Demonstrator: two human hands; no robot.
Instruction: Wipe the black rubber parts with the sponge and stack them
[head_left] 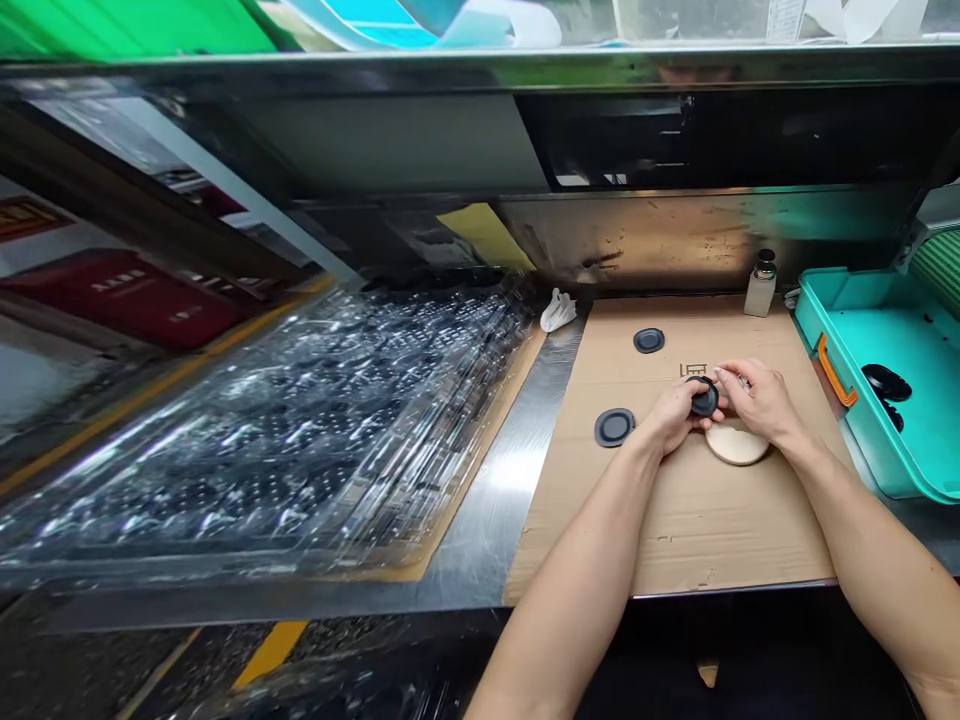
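Steady the black disc (704, 397) in your left fingers (694, 390); your right hand's (757, 400) grasp, center-right, I can't tell.

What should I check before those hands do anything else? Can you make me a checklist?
1. Left hand has hold of a round black disc: ok.
2. Right hand is up close to that disc: ok.
3. The two other black discs, far one and near one, lie apart on the cardboard: ok.
4. Small bottle stands upright, away from the fingers: ok.
5. Pale round pad is fully uncovered: not ok, the right hand hides part of it.
6. The held disc's underside is clean: cannot tell, it's out of sight.
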